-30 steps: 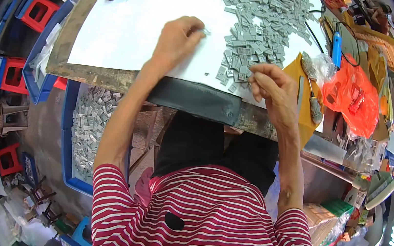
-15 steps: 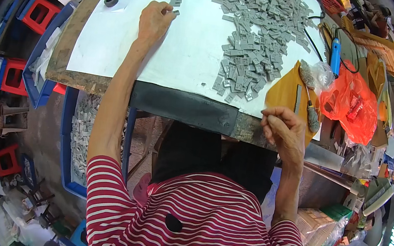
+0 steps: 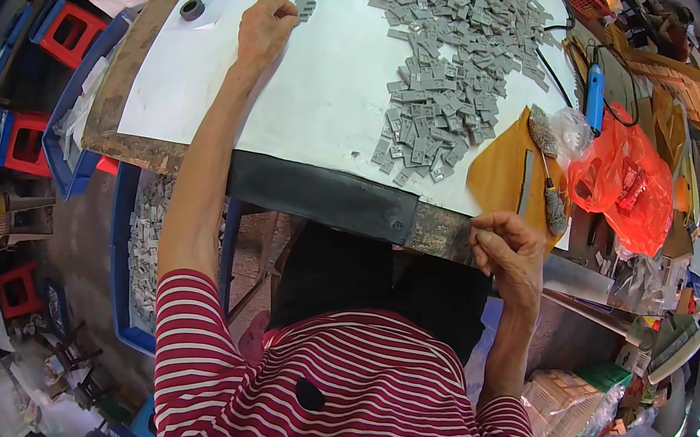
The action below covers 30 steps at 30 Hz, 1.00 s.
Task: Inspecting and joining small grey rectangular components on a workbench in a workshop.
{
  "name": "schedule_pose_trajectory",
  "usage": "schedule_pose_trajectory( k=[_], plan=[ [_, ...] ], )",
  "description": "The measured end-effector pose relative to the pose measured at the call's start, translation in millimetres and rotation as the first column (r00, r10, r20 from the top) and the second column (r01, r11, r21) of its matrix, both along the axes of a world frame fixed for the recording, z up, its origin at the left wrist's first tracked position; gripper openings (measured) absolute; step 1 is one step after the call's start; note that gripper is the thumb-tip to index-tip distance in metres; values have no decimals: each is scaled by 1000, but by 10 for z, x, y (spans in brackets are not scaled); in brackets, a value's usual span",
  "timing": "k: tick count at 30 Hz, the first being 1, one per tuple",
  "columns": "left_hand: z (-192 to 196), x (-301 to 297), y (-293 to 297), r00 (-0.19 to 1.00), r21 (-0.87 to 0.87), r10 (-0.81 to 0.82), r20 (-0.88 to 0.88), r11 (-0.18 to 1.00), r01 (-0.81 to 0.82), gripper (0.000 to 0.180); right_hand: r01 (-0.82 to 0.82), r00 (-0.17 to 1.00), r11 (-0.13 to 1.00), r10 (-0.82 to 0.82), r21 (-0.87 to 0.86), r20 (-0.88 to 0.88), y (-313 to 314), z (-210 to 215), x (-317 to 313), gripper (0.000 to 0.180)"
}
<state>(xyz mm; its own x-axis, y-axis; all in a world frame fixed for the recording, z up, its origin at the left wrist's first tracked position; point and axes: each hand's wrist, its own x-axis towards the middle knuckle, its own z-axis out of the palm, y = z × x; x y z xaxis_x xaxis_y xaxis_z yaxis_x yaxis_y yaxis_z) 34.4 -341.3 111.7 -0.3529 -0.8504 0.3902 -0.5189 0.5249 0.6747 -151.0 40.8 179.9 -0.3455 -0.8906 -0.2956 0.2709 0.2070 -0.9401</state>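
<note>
My left hand [image 3: 265, 30] rests on the white sheet [image 3: 313, 92] covering the table, its fingers curled together. Its fingertips are right beside a short row of small flat grey pieces [image 3: 307, 2], laid in a stepped line. Whether a piece is between those fingers is hidden. At the table's front edge, on the right, my right hand [image 3: 510, 254] is raised with thumb and fingers pinched. Anything in that pinch is too small to make out. A large heap of similar grey pieces [image 3: 450, 82] spreads over the sheet's right half.
Left of the row lies a black ring-shaped roll [image 3: 191, 9]. On the right are a yellow-brown sheet [image 3: 500, 171], a blue corded tool [image 3: 594, 98] and a red plastic bag [image 3: 626, 178]. A blue crate [image 3: 117, 277] of grey pieces stands below the table's left side.
My left hand has drawn slightly left; the grey piece seen at its fingertips now appears at the row's near end. My right hand has lowered a little, still pinched.
</note>
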Motion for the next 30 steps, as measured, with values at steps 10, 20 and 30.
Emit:
schedule_pose_trajectory(
  k=[10, 20, 30],
  plan=[
    [-45, 2, -32, 996, -57, -1, -94, 998, -5, 15, 14, 998, 998, -10, 58, -70, 12, 46, 5, 16],
    [200, -121, 978, 901, 62, -429, -64, 899, 433, 18, 50, 997, 998, -51, -26, -61, 98, -8, -133, 16],
    [214, -329, 1390, 759, 106, -651, -27, 753, 650, 19, 52, 984, 998, -47, 27, -174, 168, 68, -68, 15]
  ],
)
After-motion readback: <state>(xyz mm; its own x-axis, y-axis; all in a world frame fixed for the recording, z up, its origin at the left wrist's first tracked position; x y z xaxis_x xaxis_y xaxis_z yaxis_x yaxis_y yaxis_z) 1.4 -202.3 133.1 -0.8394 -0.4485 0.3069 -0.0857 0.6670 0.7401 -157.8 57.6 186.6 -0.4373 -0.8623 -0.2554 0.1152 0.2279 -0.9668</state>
